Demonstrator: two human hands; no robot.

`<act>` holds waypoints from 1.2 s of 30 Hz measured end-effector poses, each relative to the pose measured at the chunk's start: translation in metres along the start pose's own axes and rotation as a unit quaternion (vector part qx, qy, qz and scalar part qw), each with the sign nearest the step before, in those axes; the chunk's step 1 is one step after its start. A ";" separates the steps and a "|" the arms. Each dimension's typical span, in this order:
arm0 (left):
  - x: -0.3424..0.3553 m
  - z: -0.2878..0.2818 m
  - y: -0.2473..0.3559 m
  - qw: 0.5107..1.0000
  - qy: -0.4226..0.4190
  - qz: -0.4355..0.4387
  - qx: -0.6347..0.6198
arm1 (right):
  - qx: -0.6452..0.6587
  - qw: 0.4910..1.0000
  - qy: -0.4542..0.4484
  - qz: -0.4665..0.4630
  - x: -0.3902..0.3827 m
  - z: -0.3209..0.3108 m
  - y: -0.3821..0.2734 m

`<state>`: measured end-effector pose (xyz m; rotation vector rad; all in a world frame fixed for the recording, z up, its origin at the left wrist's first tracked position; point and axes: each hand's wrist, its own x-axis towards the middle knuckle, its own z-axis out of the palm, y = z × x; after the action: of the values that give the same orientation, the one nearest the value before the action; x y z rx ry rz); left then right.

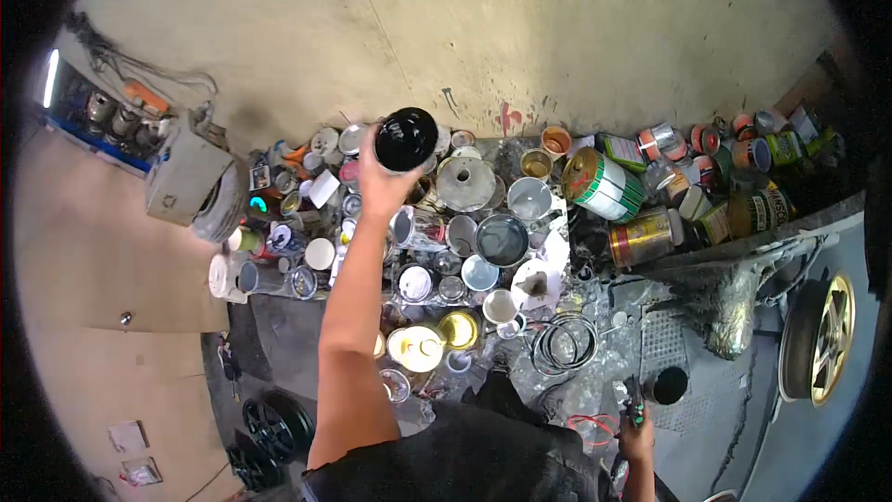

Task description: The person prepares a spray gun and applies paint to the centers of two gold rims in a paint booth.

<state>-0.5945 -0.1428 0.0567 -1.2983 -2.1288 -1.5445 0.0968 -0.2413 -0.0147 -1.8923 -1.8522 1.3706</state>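
My left hand (386, 181) is raised over the bench, its fingers wrapped round a cup of glossy black liquid (406, 137). Just beside that cup is a grey disc-shaped lid with a centre hole (465, 184). Low at the right, my right hand (636, 439) grips a tool with a metal head and green parts that looks like a spray gun (631, 402). A dark round container (669, 386) stands beside the tool.
A cluttered bench of cans and tubs (479, 271) runs beneath the plywood wall (557, 37). A gold wheel (827, 339) is at the far right, dark wheels (277, 426) at lower left. Coiled hose (557, 346) lies below the bench; grey equipment (186, 181) stands at the left.
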 end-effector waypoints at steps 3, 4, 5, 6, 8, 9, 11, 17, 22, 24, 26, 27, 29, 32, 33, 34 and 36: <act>-0.002 -0.050 0.087 0.995 -0.075 0.042 0.044 | -0.029 0.997 -0.030 -0.069 0.020 0.008 -0.019; -0.004 -0.060 0.110 0.993 -0.082 0.072 0.050 | -0.021 0.993 -0.025 -0.115 0.019 0.010 -0.045; -0.008 -0.066 0.131 0.990 -0.090 0.100 0.052 | -0.016 0.987 -0.016 -0.158 0.017 0.009 -0.066; -0.012 -0.068 0.159 0.984 -0.102 0.134 0.058 | -0.032 0.995 -0.074 -0.056 0.026 0.010 -0.059; -0.024 -0.076 0.201 0.973 -0.112 0.193 0.062 | 0.026 0.968 -0.049 -0.243 0.025 0.008 -0.096; -0.032 -0.080 0.218 0.966 -0.121 0.220 0.064 | -0.048 0.979 -0.080 -0.182 0.025 0.005 -0.103; -0.052 -0.084 0.253 0.961 -0.119 0.245 0.041 | -0.023 0.960 -0.089 -0.264 0.021 0.004 -0.118; -0.098 -0.073 0.348 0.939 -0.144 0.309 0.041 | -0.049 0.930 -0.135 -0.338 -0.007 -0.018 -0.134; -0.128 -0.058 0.399 0.919 -0.157 0.360 0.025 | -0.047 0.925 -0.160 -0.342 -0.033 -0.048 -0.134; -0.141 -0.051 0.412 0.912 -0.171 0.373 0.003 | -0.041 0.920 -0.148 -0.360 -0.041 -0.053 -0.118; -0.151 -0.046 0.423 0.909 -0.178 0.377 -0.002 | -0.035 0.929 -0.163 -0.330 -0.052 -0.066 -0.121; -0.155 -0.043 0.428 0.907 -0.185 0.378 -0.009 | -0.033 0.933 -0.172 -0.315 -0.056 -0.071 -0.119; -0.161 -0.037 0.439 0.902 -0.196 0.384 -0.020 | -0.025 0.934 -0.151 -0.323 -0.059 -0.073 -0.108; -0.168 -0.028 0.447 0.894 -0.196 0.401 -0.031 | -0.023 0.932 -0.135 -0.336 -0.063 -0.079 -0.098; -0.170 -0.027 0.449 0.893 -0.201 0.402 -0.034 | -0.021 0.932 -0.135 -0.336 -0.063 -0.080 -0.096; -0.171 -0.024 0.450 0.891 -0.205 0.404 -0.039 | -0.020 0.932 -0.134 -0.337 -0.064 -0.081 -0.094; -0.172 -0.021 0.454 0.887 -0.209 0.409 -0.044 | -0.015 0.931 -0.136 -0.340 -0.063 -0.083 -0.090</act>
<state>-0.1617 -0.2227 0.2619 -2.3170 -1.3289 -1.0479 0.1007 -0.2370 0.1229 -0.9190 -2.3421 1.3769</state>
